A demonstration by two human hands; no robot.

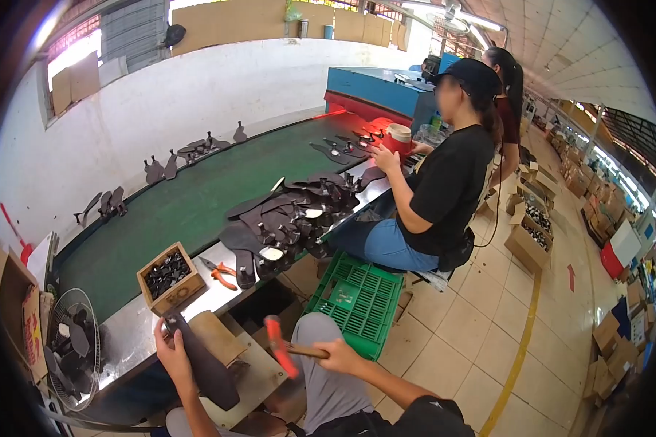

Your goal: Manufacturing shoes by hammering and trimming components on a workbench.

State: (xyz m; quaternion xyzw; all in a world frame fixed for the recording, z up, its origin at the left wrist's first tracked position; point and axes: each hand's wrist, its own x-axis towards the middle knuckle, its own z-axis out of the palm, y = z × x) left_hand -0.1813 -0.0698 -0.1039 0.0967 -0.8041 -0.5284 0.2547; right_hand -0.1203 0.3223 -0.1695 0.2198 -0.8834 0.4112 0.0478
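My left hand [173,358] grips a long dark shoe sole [210,368] near its heel end. The sole hangs slanted beside a brown block [217,336] at the bench edge. In my right hand [340,357] is the wooden handle of a hammer [278,347] with a red head, held above my knee and apart from the sole. A wooden box [184,291] of small black pieces [169,274] stands just beyond my left hand. Beside it lie pliers [221,274] with orange handles. Farther along the metal ledge, dark soles with heels [291,211] are heaped.
A green conveyor belt [160,211] runs along the wall, with more soles at its far edge. A round wire basket [73,349] holds dark pieces at left. A green crate [357,302] stands right of my knee. A seated co-worker [452,175] holds a red container [395,143].
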